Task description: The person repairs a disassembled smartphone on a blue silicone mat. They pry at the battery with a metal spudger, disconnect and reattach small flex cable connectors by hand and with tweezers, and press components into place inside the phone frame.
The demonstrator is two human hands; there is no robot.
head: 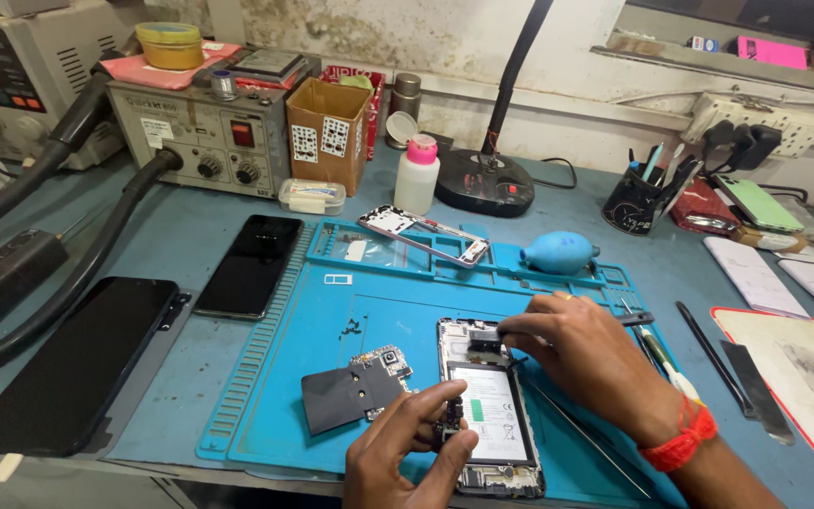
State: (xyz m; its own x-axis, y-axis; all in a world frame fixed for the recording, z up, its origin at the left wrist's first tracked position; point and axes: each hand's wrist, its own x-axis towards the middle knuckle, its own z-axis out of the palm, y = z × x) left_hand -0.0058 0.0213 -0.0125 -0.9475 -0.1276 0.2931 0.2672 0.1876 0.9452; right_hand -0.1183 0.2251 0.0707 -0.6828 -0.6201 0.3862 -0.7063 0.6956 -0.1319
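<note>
An opened phone [492, 415] with its white battery showing lies on a blue repair mat [284, 377]. My left hand [407, 452] grips the phone's left edge near the bottom. My right hand [581, 363], with a red thread at the wrist, pinches a small dark part at the phone's top end. A circuit board with a black cover [355, 386] lies on the mat just left of the phone.
A phone frame [426, 236] and a blue air blower [558, 253] lie at the mat's far edge. Two dark phones [252, 264] [73, 363] lie left. A white bottle [416, 174], cardboard box [327, 132] and rework station [200, 141] stand behind. Tools [756, 386] lie right.
</note>
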